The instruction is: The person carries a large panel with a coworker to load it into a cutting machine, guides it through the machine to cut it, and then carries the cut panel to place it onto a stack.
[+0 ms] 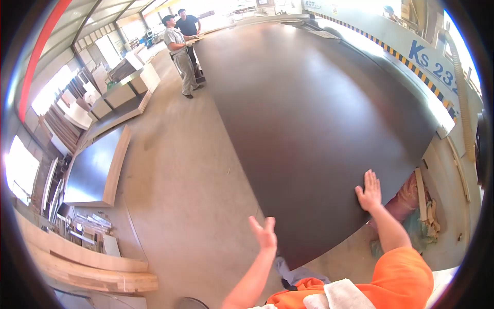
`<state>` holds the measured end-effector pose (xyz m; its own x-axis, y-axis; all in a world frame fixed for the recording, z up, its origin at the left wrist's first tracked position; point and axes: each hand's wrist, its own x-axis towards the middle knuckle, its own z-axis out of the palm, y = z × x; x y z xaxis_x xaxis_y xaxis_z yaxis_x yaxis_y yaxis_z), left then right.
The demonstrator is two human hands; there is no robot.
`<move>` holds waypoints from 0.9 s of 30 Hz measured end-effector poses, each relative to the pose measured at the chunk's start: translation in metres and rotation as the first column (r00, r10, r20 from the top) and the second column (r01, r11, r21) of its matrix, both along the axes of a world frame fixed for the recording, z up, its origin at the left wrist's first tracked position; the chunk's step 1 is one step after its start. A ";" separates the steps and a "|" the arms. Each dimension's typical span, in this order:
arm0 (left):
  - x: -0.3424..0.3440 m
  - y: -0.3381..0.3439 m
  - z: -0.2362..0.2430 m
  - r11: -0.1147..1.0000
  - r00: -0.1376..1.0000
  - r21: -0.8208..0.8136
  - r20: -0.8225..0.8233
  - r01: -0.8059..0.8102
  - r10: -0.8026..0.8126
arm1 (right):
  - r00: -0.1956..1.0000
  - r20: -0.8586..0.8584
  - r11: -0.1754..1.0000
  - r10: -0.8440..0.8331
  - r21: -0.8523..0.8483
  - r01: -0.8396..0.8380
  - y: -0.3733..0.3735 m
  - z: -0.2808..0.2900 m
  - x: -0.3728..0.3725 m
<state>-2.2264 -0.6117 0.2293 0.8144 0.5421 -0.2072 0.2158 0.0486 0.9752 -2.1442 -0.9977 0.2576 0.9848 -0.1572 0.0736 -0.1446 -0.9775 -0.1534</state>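
A large dark brown sheet panel (314,129) stretches from just in front of me toward the back of the room. My right hand (369,193) lies flat on its top near the near right edge, fingers extended. My left hand (262,233) is open, thumb and fingers apart, beside the panel's left edge with nothing visible in it; whether it touches the edge I cannot tell. My orange top shows at the lower edge.
Two people (177,62) (190,26) stand at the far left end of the panel. A large machine (381,31) with striped edging runs along the right. Stacked panels (90,170) and timber boards (87,257) lie at left. Wood offcuts (427,216) sit below the panel's right side.
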 end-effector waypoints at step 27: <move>0.570 0.506 -0.194 0.455 0.650 0.523 -0.738 0.721 -0.180 | 0.839 -0.118 0.843 -0.532 0.022 0.538 0.195 0.013 0.468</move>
